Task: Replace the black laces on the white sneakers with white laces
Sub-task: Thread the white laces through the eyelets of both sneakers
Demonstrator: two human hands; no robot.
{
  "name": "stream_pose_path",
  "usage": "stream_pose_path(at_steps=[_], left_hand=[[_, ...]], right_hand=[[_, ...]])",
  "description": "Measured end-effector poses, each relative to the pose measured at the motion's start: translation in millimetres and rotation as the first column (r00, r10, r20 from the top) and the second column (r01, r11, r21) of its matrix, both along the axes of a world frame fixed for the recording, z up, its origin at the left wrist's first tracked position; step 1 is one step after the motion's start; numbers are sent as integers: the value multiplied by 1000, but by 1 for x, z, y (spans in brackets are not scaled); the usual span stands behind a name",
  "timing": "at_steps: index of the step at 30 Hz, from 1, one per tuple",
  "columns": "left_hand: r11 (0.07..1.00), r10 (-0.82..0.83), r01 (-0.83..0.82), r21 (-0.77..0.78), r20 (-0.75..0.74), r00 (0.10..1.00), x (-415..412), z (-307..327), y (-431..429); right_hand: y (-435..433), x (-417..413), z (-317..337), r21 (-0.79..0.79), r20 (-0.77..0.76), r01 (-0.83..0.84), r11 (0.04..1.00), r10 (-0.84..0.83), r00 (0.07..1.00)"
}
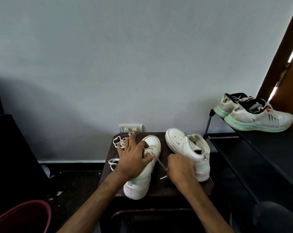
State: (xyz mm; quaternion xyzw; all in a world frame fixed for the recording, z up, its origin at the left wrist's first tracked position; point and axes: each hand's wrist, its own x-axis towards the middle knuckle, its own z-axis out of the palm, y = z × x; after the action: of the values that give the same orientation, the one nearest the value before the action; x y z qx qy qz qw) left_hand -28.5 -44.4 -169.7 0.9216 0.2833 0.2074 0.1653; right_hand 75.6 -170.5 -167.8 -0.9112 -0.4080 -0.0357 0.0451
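- Wall [125,56]: plain grey, white skirting at its foot.
- Socket plate [130,128]: white, on the wall just behind the table.
- Table [161,189]: small, dark brown.
- Shoe rack [260,142]: black, right of the table.
- Running shoes [253,115]: white pair, mint-green soles, on the rack's top shelf.
- Door [283,52]: brown wood, far right.
- Bucket [23,217]: red, lower left.
- Floor [75,185]: dark, with pale scraps.

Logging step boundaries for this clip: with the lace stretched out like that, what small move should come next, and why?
Probably pull the white lace on through its eyelet until snug. The right hand pinches it, taut from the eyelets of the left sneaker, while the left hand presses that sneaker down on the stool.
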Motion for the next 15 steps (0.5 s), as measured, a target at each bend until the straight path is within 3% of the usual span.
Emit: stream_pose_path(at_steps=[2, 5, 8, 10, 13, 15], left_hand=[[1000, 9, -9, -10, -2, 1000, 0, 1, 1], [1000, 13, -13, 6, -4, 1000, 1, 0, 2], [1000, 21, -21, -3, -13, 1000, 0, 0, 0], [1000, 19, -19, 4, -17, 1000, 0, 1, -1], [1000, 25, -25, 13, -19, 999, 1, 1, 0], [999, 35, -35, -8, 1, 999, 0, 1, 1]], right_hand=[[3, 2, 5, 142, -24, -37, 989, 41, 999], [13, 1, 12, 427, -210, -43, 903, 145, 967], [19, -6, 14, 486, -218, -53, 873, 179, 959], [15, -5, 11, 405, -183, -42, 914, 126, 975], [10, 1, 12, 110, -69, -7, 994, 14, 998], [13, 2, 19, 84, -9, -10, 996, 11, 1000]])
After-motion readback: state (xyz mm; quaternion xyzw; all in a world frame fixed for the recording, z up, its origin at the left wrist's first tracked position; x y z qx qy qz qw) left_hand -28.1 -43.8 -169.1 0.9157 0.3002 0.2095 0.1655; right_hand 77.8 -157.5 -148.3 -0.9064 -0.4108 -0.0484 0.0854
